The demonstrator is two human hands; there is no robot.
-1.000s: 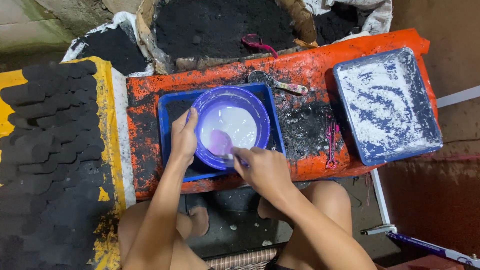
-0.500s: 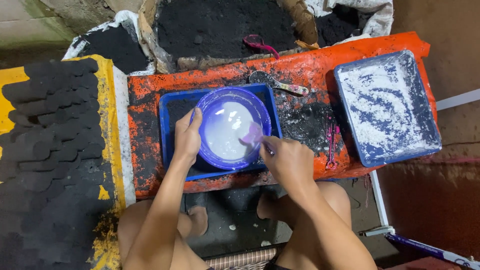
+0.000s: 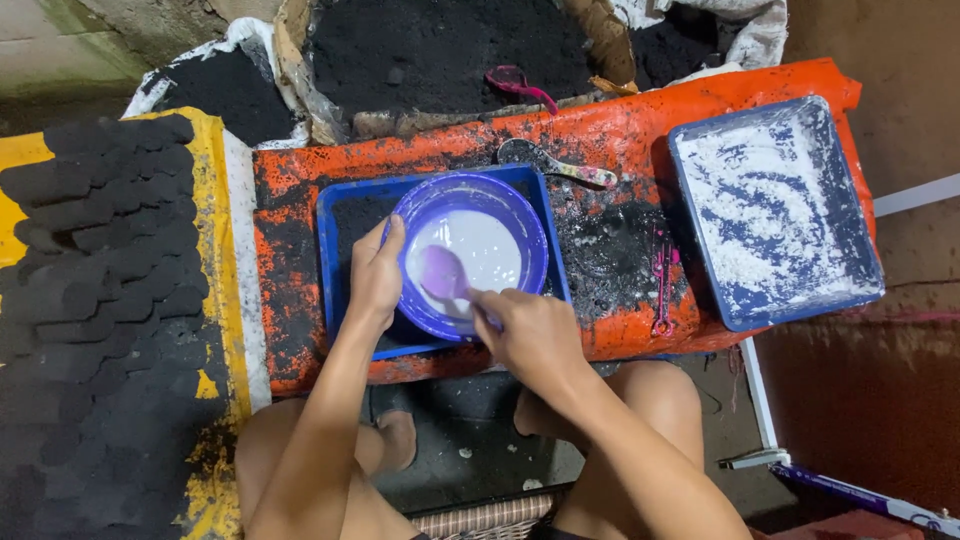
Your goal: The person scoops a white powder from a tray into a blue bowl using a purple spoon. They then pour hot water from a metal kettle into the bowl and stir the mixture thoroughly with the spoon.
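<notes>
A purple bowl (image 3: 470, 252) of white liquid (image 3: 482, 250) is set in a blue tray (image 3: 345, 262) on an orange, soot-stained table (image 3: 610, 130). The bowl's rim at nine o'clock is gripped by the left hand (image 3: 375, 275), thumb over the edge. A purple spoon (image 3: 445, 275) is held in the closed right hand (image 3: 530, 335) at five o'clock, its blade raised over the liquid. At three o'clock, well apart, a second blue tray (image 3: 772, 212) dusted with white powder is seen. Black briquettes (image 3: 95, 230) are stacked at nine o'clock.
</notes>
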